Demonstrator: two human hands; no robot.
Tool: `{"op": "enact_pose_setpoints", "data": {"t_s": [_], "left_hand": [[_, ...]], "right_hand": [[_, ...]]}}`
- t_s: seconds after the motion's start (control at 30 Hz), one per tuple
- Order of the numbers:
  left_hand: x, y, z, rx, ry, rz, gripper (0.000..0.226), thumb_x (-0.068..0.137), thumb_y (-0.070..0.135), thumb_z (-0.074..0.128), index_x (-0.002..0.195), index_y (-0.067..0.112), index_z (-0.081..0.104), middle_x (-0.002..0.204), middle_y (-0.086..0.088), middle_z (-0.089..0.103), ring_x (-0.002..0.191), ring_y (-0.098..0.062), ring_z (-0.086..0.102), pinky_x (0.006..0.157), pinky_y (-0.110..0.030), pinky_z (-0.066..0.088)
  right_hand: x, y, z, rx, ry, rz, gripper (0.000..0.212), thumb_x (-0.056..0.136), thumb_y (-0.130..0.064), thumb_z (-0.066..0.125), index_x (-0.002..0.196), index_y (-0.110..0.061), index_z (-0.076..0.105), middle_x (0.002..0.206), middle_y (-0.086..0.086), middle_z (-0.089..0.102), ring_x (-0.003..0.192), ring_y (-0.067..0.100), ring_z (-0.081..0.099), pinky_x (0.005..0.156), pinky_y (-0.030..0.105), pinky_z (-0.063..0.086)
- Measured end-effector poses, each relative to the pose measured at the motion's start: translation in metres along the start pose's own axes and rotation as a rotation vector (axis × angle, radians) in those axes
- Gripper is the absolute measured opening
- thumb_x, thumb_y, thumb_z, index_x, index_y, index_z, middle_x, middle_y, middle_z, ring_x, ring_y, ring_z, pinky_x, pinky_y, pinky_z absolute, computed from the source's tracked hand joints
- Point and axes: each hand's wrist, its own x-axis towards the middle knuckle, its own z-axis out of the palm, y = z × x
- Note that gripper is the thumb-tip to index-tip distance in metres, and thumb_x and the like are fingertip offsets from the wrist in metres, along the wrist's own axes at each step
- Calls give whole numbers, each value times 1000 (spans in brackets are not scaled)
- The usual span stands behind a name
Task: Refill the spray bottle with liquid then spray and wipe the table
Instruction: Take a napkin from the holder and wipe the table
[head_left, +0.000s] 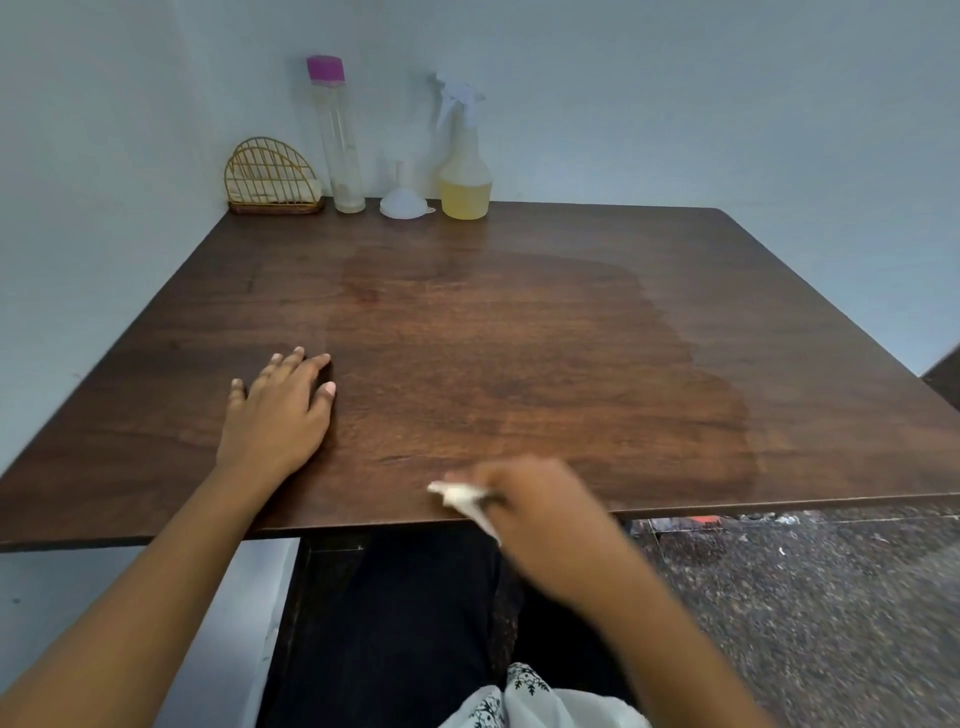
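The dark wooden table (779, 291) shows a broad damp patch across its middle and right. A clear spray bottle (464, 171) with yellow liquid in its lower part stands at the far edge by the wall. Beside it lie a white funnel (402, 200), mouth down, and a tall clear bottle (337, 140) with a pink cap. My left hand (280, 410) rests flat on the table, fingers apart. My right hand (540, 506), blurred, is at the near table edge, closed on a crumpled white cloth (460, 496).
A gold wire napkin holder (270, 179) with folded napkins sits in the far left corner against the wall. Walls close the table's far and left sides. Speckled floor (831, 597) lies to the right, and my legs are under the near edge.
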Motion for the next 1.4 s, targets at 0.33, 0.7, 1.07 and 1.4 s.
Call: {"op": "enact_pose_setpoints", "data": {"t_s": [0.33, 0.7, 1.07, 1.4], "left_hand": [[1, 0, 1, -1, 23, 9, 45, 99, 33, 39, 143, 24, 41, 156, -4, 30, 146, -23, 20, 115, -56, 12], [-13, 105, -16, -897, -261, 299, 26, 95, 34, 52, 112, 23, 68, 107, 7, 72, 103, -10, 65, 94, -29, 47], [98, 243, -13, -1407, -471, -259, 14, 77, 15, 67, 89, 8, 69, 80, -7, 73, 69, -13, 70, 55, -23, 55], [155, 363, -59, -1399, -658, -257, 10, 90, 6, 60, 97, 5, 67, 83, -8, 70, 73, -13, 69, 61, -26, 58]], "right_hand": [[47, 40, 2, -379, 251, -42, 40, 91, -5, 43, 126, -17, 56, 128, 3, 58, 114, 21, 52, 90, 32, 46], [42, 55, -61, 612, 24, -54, 19, 90, -8, 57, 86, -23, 67, 80, -7, 69, 74, 5, 63, 72, 28, 51], [151, 127, -146, 1358, 265, 332, 30, 78, -9, 68, 107, -14, 61, 95, 5, 71, 86, 21, 67, 73, 37, 57], [159, 149, -255, 1782, 437, 631, 40, 67, -7, 65, 106, 0, 63, 91, 16, 73, 74, 20, 71, 59, 28, 58]]}}
